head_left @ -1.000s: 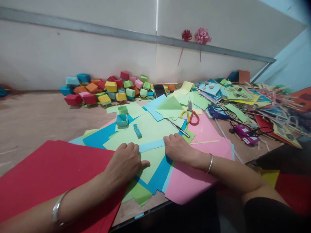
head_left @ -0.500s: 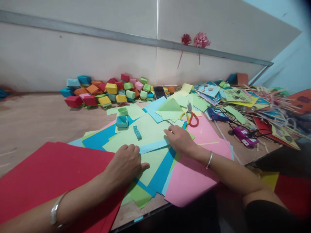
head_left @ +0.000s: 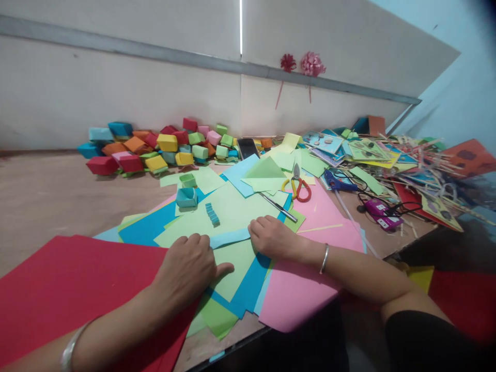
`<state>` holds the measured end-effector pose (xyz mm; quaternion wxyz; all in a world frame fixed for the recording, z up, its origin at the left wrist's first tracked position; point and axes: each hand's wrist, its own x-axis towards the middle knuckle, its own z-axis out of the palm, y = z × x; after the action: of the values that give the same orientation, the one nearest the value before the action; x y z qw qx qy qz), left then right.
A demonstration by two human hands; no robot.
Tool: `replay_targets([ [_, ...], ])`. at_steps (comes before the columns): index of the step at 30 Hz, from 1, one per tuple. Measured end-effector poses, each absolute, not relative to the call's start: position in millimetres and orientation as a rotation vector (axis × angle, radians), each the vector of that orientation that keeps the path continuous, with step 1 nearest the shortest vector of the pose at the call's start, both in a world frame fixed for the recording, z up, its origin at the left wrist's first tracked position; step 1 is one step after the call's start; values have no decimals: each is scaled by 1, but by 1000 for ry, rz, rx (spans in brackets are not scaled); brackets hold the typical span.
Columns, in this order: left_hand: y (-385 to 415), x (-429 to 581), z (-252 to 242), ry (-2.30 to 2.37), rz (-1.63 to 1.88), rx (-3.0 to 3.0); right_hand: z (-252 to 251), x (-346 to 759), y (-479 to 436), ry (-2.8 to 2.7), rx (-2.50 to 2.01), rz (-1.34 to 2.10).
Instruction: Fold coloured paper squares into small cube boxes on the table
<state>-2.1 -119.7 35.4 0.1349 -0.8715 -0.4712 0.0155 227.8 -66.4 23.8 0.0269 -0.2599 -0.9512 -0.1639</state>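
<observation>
A light blue paper strip (head_left: 231, 238) lies across pale green sheets (head_left: 232, 263), its two ends under my hands. My left hand (head_left: 191, 263) is closed over the left end, thumb sticking out to the right. At the right end, my right hand (head_left: 271, 236) is closed on the strip with fingers curled. Beyond the strip sit a small folded blue piece (head_left: 212, 214), an open blue paper box (head_left: 186, 197) and a green one (head_left: 188, 180). A metal pen-like tool (head_left: 279, 207) rests just past my right hand, near red-and-yellow scissors (head_left: 297, 186).
Several coloured paper boxes (head_left: 166, 142) are piled at the back left, beside a phone (head_left: 247, 148). Red sheets (head_left: 77, 289) lie front left, pink paper (head_left: 298, 294) front right. A blue glue gun (head_left: 338, 182), purple power block (head_left: 383, 214) and heaped cards (head_left: 370, 151) stand right.
My right hand has moved nearer my left along the strip, leaving the metal tool uncovered. Less of the strip shows between the hands. The whole view has shifted slightly.
</observation>
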Motion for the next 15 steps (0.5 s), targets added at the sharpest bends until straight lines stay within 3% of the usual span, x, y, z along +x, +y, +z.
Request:
replay_targets([
  [11,-125,-3,33,-1421,-1,-2456,35,239,-58,-2775,-850,-619],
  [15,-119,-5,38,-1406,-77,-2368,43,256,-46,-2605,-1050,-455],
])
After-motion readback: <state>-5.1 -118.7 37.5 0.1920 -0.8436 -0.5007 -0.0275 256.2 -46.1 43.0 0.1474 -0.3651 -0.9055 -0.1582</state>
